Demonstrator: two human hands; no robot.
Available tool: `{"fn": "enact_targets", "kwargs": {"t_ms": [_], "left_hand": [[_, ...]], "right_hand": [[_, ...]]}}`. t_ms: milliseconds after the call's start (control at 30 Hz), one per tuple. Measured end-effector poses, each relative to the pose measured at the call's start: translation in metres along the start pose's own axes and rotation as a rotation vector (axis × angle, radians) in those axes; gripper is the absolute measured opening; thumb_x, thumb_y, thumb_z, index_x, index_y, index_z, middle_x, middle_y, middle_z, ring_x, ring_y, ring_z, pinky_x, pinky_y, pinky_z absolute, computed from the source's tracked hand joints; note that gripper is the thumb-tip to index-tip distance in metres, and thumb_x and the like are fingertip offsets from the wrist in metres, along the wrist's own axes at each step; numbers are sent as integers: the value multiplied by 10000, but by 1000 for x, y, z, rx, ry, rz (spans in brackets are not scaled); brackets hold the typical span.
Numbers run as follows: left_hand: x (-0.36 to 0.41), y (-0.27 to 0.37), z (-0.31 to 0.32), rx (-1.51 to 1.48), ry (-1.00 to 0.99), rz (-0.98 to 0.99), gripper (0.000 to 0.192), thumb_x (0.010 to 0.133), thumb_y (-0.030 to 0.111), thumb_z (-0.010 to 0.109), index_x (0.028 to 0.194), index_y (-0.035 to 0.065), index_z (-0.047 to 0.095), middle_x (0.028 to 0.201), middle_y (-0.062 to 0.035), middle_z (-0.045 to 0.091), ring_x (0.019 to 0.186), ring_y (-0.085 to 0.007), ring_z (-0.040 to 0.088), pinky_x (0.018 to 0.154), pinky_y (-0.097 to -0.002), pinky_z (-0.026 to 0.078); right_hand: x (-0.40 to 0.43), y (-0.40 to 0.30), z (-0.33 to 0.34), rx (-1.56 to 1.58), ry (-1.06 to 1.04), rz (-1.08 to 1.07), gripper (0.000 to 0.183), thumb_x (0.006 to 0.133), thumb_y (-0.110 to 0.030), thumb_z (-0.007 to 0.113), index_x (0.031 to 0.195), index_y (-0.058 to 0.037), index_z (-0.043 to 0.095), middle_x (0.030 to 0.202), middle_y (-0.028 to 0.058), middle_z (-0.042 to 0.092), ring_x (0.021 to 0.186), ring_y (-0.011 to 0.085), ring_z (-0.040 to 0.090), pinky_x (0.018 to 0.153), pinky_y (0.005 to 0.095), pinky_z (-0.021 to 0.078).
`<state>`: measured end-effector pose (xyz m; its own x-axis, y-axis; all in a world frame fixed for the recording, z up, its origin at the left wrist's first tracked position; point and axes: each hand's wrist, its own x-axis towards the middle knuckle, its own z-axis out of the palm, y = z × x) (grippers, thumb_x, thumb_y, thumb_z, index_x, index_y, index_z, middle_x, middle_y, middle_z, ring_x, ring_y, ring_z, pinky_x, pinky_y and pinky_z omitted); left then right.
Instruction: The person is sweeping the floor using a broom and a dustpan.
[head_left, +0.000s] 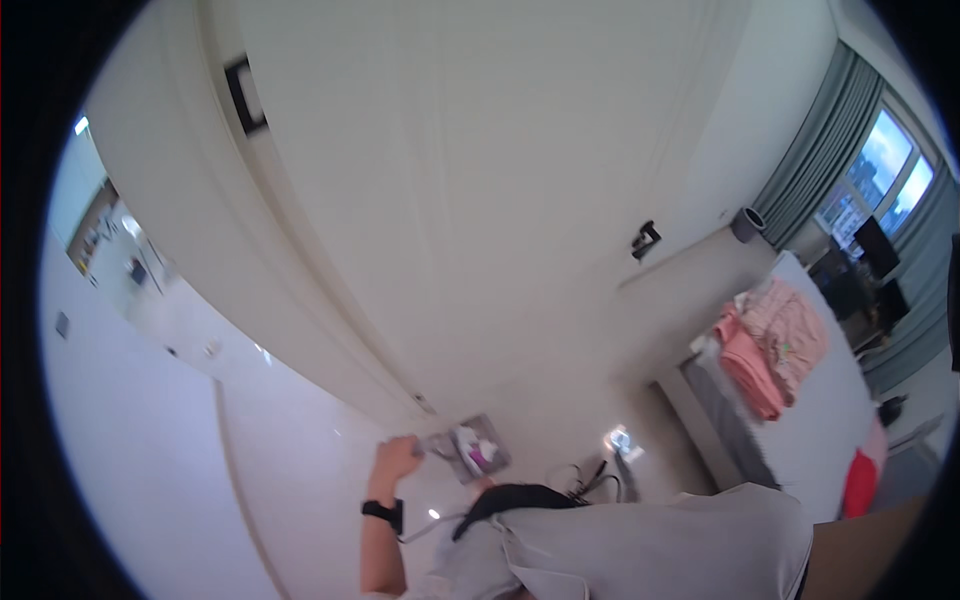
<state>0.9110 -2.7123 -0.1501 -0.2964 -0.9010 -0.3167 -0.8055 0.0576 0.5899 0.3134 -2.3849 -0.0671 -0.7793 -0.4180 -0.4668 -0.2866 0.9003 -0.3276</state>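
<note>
My left hand (398, 459), with a black watch band (384, 515) on its wrist, is low in the picture, left of my body. Its fingers look curled and blurred beside a small grey object (439, 445); whether they grip it is unclear. Just to the right is a grey open-topped bin (498, 438) with white and purple items (478, 452) in it. A small skin-coloured patch shows below the bin, too blurred to name. My right hand is out of view. Light grey clothing (645, 540) covers my front.
A pale door panel (487, 187) fills the middle, with a black handle (646, 240) at right. On the right, a bed (840, 390) holds pink clothes (772, 349). Dark cables (596, 480) lie near the bed's foot. A grey waste bin (748, 224) stands by the curtain (825, 142).
</note>
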Motion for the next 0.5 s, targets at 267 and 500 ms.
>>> {"fn": "enact_targets", "kwargs": {"t_ms": [267,500], "left_hand": [[17,77,10,-14,77,193,205,647,203,616,745,53,516,725,-124,571,762,-301,537,639,-431,415],[24,150,23,16,76,111,205,656,165,618,763,34,502,721,-135,552,737,-304,529,625,-397,418]], "right_hand": [[-57,-30,24,399,-1,-24,309,734,-77,558,1040,-41,534,966,136,582,852,247,563,763,362,433],[-65,19,77,285,-48,-265,429,767,-49,553,1171,-12,414,1040,140,535,937,241,528,813,321,418]]}}
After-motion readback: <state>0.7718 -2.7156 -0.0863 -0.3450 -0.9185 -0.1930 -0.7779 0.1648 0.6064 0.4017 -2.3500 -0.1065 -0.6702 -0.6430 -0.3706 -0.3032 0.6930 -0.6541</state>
